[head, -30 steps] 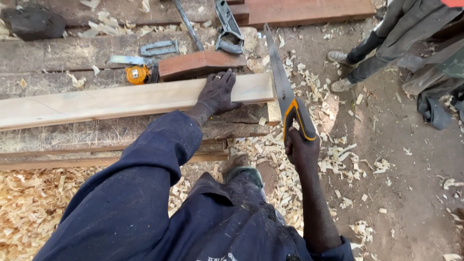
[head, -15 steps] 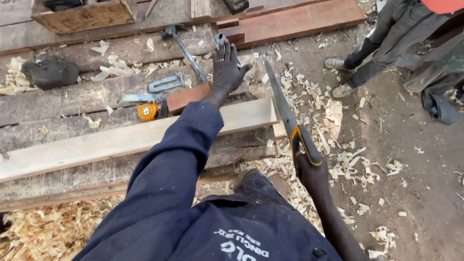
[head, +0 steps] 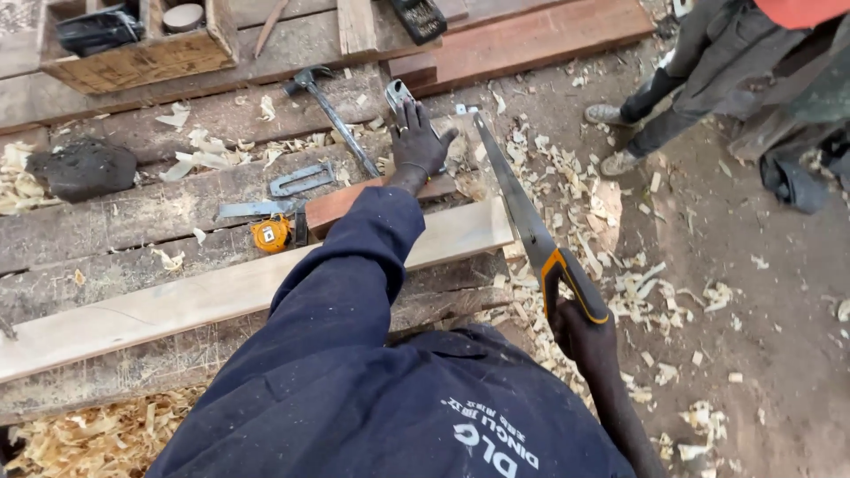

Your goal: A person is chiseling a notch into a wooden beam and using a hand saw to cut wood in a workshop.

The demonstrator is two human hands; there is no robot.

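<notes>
Your left hand: fingers spread, reaching over the bench, fingertips at a metal clamp. Your right hand: closed around the handle of a saw, blade pointing away from you, laid across the end of a pale plank. Near your left hand: hammer, reddish block, tape measure, square. Shavings litter the ground. Another person's legs stand at upper right.

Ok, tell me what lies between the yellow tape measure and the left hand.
In the head view, a reddish wood block lies between the tape measure and the left hand.
</notes>
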